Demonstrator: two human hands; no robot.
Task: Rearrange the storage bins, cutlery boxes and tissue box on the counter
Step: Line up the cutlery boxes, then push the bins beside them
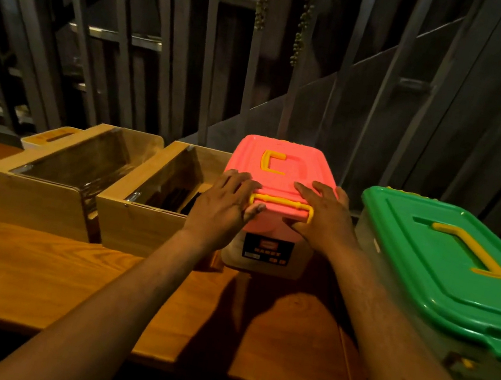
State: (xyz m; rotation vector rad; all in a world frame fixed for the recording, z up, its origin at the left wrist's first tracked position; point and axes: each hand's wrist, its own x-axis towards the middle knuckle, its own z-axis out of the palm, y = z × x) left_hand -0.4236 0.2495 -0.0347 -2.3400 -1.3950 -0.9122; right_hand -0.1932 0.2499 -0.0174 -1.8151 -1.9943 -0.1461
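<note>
While spread on the pink-lidded bin [278,174], both hands; bare counter [33,270] in front.

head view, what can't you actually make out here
All from the head view:
- Pink-lidded bin: contents hidden by its lid; label print too blurred to read.
- Green-lidded bin: right side cut off by the frame edge.
- Right wooden box: dark items inside, too dim to identify, partly behind the left hand.
- Yellow front latch: whether the right hand is gripping or just resting on the lid.
</note>
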